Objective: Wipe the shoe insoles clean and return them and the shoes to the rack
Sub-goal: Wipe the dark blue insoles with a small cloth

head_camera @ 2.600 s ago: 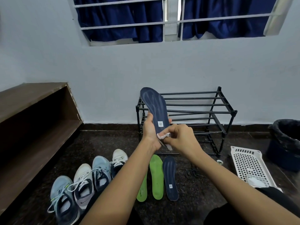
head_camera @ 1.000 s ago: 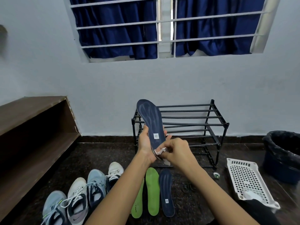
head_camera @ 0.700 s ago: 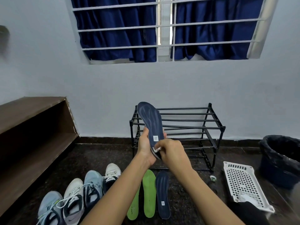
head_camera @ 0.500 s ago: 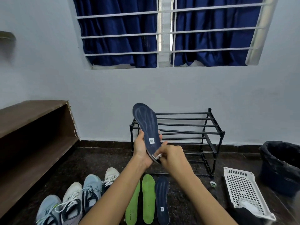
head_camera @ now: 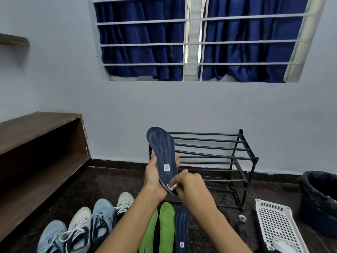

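Pointing toe-up, navy insole [head_camera: 162, 152] sits gripped in left hand [head_camera: 152, 181]; right hand [head_camera: 192, 188] pinches wipe [head_camera: 172, 187].

We see navy curtains [head_camera: 142, 52] drawn behind a window's white bars [head_camera: 198, 42] in the pale wall [head_camera: 164, 103]. A brown wooden shelf unit [head_camera: 36, 128] runs along the dark speckled floor's [head_camera: 102, 187] left edge. At its right edge, a white perforated tray [head_camera: 275, 223] lies just beside a black-lined bin [head_camera: 321, 198], with a small tape roll [head_camera: 242, 217] near the tray.
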A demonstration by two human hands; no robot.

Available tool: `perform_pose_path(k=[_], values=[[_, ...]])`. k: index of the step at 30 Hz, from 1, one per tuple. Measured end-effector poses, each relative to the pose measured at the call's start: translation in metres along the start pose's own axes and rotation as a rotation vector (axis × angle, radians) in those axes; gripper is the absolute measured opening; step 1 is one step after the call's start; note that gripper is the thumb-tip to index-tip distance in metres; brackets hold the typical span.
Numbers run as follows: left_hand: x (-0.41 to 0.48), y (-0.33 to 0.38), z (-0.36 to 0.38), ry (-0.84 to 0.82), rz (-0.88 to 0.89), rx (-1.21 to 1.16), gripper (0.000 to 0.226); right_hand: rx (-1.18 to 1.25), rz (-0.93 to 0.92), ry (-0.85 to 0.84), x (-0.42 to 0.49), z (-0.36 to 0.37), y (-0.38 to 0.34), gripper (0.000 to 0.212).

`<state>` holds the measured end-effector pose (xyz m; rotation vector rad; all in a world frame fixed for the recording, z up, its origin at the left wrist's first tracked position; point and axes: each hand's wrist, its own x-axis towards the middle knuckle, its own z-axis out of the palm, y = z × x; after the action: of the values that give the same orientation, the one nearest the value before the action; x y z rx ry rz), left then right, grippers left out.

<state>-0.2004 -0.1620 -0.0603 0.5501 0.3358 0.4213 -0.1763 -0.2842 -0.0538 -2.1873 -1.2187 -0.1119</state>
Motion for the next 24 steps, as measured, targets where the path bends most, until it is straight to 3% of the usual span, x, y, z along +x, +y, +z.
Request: perform_pose_path(k=[5, 12, 17, 20, 24], values=[[-0.003, -0.003, 0.003, -0.003, -0.075, 0.129, 0.074, -0.140, -0.025, 0.110, 0.015, 0.009, 0.000, 0.024], [0.006, 0.005, 0.000, -0.021, -0.021, 0.076, 0.062, -0.110, 0.073, 0.005, 0.008, 0.014, -0.001, 0.032], [0.006, 0.002, 0.001, 0.014, -0.024, 0.129, 0.065, -0.094, 0.002, 0.096, 0.012, 0.018, 0.005, 0.024], [0.004, -0.001, 0.002, 0.002, -0.066, 0.169, 0.073, -0.122, -0.039, 0.153, 0.014, 0.020, 0.005, 0.033], [0.005, 0.000, 0.001, -0.021, -0.036, 0.154, 0.062, 0.015, 0.001, 0.159, 0.002, 0.018, 0.003, 0.024]])
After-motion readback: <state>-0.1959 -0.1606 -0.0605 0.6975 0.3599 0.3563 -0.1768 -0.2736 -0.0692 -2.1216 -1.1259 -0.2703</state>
